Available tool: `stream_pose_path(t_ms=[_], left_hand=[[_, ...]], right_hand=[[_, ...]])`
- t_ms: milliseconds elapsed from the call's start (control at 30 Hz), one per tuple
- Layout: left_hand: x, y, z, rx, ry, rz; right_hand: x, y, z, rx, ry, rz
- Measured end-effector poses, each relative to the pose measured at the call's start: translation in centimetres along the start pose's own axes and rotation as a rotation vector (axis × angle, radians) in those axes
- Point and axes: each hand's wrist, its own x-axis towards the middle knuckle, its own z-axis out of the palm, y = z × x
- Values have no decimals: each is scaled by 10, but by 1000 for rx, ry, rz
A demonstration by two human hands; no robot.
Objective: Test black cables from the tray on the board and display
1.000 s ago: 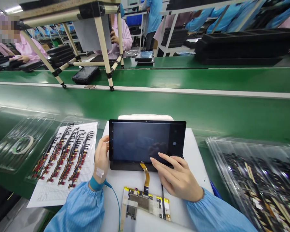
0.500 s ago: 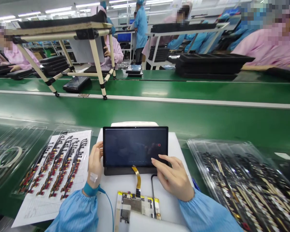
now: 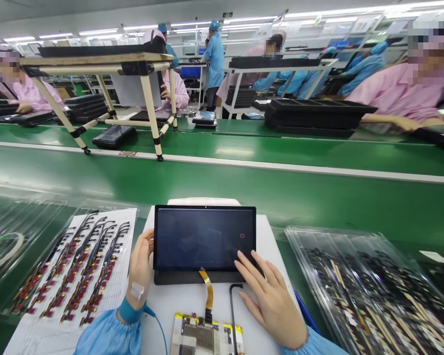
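L hand (image 3: 139,276) fingers (image 3: 146,241) are curled against L edge of tablet display (image 3: 203,238); grip can't be told. R hand (image 3: 272,301) fingers (image 3: 244,264) are spread, tips touching lower R corner. Display is held at 12 o'clock on white mat (image 3: 268,236), flex cable (image 3: 207,291) running to PCB (image 3: 203,337) at 6 o'clock. Clear tray (image 3: 333,230) at 3 o'clock is packed w/ flex strips (image 3: 370,305); cable assemblies (image 3: 74,266) are laid on paper sheet (image 3: 124,266) at 9 o'clock.

Left hand (image 3: 139,268) against tablet display (image 3: 203,238), right hand (image 3: 270,301) on its lower corner, ribbon cable (image 3: 207,291) to circuit board (image 3: 203,335)
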Motion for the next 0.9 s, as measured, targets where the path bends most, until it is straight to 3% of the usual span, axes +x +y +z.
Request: stream_pose_path(t_ms=[200, 367, 567, 767, 900], left_hand=[[-2, -3, -3, 4, -11, 9], [-2, 1, -2, -1, 7, 22], [-4, 13, 4, 2, 42, 46], [-1, 14, 2, 32, 80, 144], [4, 8, -1, 118, 153, 205]], right_hand=[[-12, 2, 4, 59, 36, 193], [-18, 2, 2, 147, -9, 71], [-2, -3, -4, 176, -33, -16], [-4, -2, 0, 275, 91, 52], [-8, -2, 0, 454, 81, 120]])
